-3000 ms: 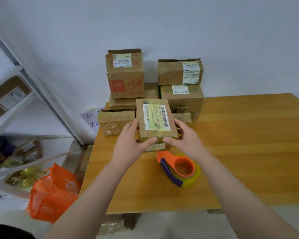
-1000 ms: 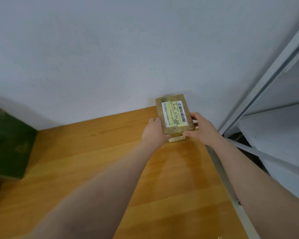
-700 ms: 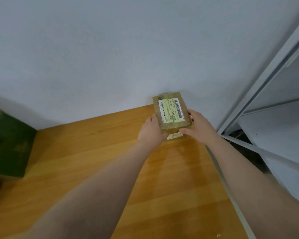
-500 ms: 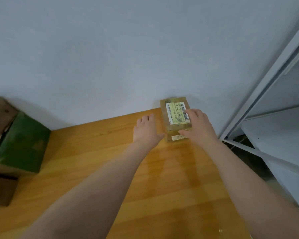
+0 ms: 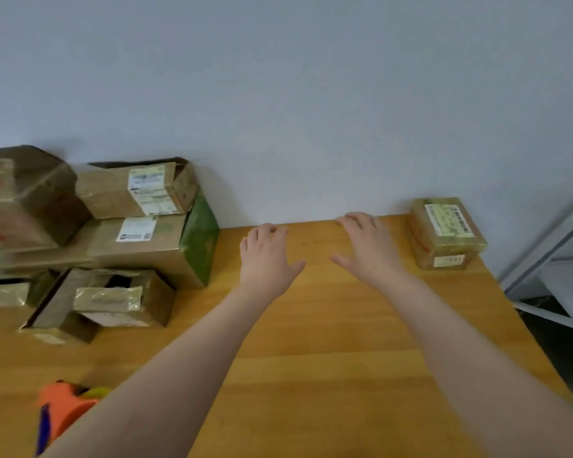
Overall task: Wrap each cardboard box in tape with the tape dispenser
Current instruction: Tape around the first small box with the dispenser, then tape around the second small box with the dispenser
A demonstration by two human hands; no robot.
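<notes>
Brown taped boxes (image 5: 136, 249) with white labels, one green-sided, orange-and-blue tape dispenser (image 5: 62, 411), honey-yellow table (image 5: 328, 342)

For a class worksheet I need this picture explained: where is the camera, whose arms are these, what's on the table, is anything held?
No machine: a person wears one wide-angle camera on the head, so the arms are their own. The left hand and right hand are open over the wooden table, holding nothing. A small taped box sits at the far right corner by the wall. A pile of cardboard boxes stands on the left. The orange tape dispenser lies at near left, partly hidden.
</notes>
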